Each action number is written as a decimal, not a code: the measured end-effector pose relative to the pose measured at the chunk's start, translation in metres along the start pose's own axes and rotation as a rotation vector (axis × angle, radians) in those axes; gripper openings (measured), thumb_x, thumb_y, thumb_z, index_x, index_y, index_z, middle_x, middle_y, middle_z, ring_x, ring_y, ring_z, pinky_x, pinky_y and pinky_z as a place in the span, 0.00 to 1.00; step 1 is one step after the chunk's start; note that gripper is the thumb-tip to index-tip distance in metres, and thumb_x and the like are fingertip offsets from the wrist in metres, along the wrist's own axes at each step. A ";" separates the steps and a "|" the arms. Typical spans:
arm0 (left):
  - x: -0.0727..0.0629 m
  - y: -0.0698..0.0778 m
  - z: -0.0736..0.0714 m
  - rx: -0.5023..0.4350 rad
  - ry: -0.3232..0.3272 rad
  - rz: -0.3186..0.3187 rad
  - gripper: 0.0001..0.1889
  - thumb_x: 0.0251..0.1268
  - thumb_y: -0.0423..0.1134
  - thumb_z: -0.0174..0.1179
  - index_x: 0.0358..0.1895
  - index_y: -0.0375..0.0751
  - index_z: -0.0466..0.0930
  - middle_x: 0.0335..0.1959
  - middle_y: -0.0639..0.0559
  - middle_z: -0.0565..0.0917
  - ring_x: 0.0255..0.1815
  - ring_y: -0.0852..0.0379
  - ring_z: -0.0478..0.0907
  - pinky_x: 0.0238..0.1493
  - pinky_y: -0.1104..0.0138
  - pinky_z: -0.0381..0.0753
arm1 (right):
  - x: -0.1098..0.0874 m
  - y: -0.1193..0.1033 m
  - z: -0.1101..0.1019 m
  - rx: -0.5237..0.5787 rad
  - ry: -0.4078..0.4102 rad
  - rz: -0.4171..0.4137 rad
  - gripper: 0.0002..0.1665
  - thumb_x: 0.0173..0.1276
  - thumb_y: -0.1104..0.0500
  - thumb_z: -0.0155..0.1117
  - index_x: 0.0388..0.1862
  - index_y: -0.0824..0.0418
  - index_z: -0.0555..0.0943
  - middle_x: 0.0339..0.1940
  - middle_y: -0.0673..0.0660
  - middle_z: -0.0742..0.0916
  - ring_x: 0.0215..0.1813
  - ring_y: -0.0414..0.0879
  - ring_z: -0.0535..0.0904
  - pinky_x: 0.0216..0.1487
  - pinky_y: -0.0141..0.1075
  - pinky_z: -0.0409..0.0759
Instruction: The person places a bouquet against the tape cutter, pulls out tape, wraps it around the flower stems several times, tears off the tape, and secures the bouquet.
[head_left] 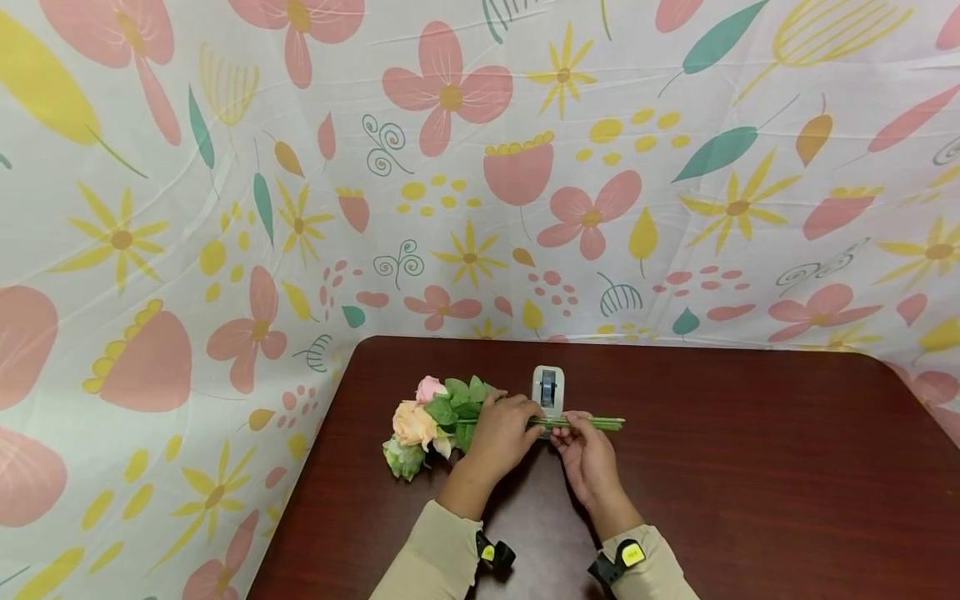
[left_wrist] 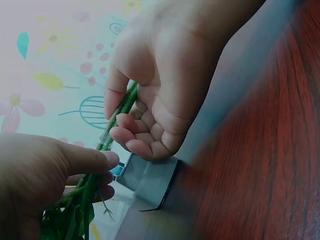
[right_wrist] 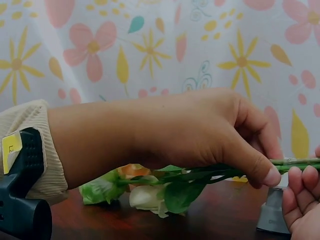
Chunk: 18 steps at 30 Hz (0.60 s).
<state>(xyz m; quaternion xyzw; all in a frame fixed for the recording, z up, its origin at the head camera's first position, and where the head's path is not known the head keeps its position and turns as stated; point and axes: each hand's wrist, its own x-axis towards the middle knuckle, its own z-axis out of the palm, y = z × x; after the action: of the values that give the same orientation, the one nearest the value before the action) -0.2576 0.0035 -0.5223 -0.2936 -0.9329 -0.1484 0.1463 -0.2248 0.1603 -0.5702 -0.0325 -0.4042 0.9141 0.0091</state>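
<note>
A bunch of artificial flowers [head_left: 414, 423] lies sideways over the table, its pink, peach and pale green blooms to the left. My left hand [head_left: 504, 429] grips the green stems [left_wrist: 86, 192] just below the leaves, thumb against them in the left wrist view. Farther along, my right hand [head_left: 588, 462] pinches the same stems near their cut ends, its other fingers curled. A shiny clear band, apparently tape [left_wrist: 104, 137], shows on the stems between the hands. Right behind the stems stands a grey-white tape dispenser [head_left: 558, 379], its front partly hidden by the hands in the head view.
The dark reddish-brown table [head_left: 750, 475] extends widely to the right. A white cloth [head_left: 465, 192] printed with flowers and leaves hangs behind and to the left. A black wrist camera [head_left: 495, 552] sits on my left sleeve, another [head_left: 617, 562] on my right.
</note>
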 end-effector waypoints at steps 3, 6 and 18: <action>0.000 0.000 0.000 0.002 -0.015 -0.010 0.09 0.64 0.48 0.69 0.45 0.55 0.88 0.41 0.62 0.88 0.43 0.63 0.85 0.62 0.56 0.74 | -0.001 0.001 -0.001 0.028 -0.026 -0.016 0.18 0.83 0.62 0.42 0.38 0.55 0.80 0.27 0.48 0.80 0.37 0.41 0.79 0.48 0.33 0.78; 0.000 0.001 -0.002 -0.004 -0.052 -0.021 0.10 0.66 0.49 0.68 0.47 0.55 0.87 0.43 0.61 0.88 0.44 0.62 0.84 0.58 0.58 0.73 | -0.002 0.001 -0.001 0.047 -0.044 -0.021 0.18 0.83 0.62 0.42 0.38 0.55 0.80 0.27 0.48 0.81 0.37 0.41 0.80 0.48 0.33 0.77; 0.001 0.000 -0.009 -0.088 -0.135 -0.024 0.12 0.69 0.50 0.65 0.50 0.55 0.89 0.46 0.61 0.89 0.48 0.62 0.84 0.57 0.59 0.71 | -0.002 0.000 0.001 -0.013 -0.011 -0.018 0.15 0.82 0.61 0.41 0.37 0.53 0.75 0.27 0.47 0.79 0.36 0.40 0.77 0.50 0.35 0.76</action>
<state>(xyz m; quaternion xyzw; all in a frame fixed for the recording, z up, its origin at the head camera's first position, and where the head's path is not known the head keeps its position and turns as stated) -0.2565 0.0009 -0.5139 -0.2977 -0.9368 -0.1709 0.0681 -0.2232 0.1595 -0.5699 -0.0238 -0.4103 0.9115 0.0150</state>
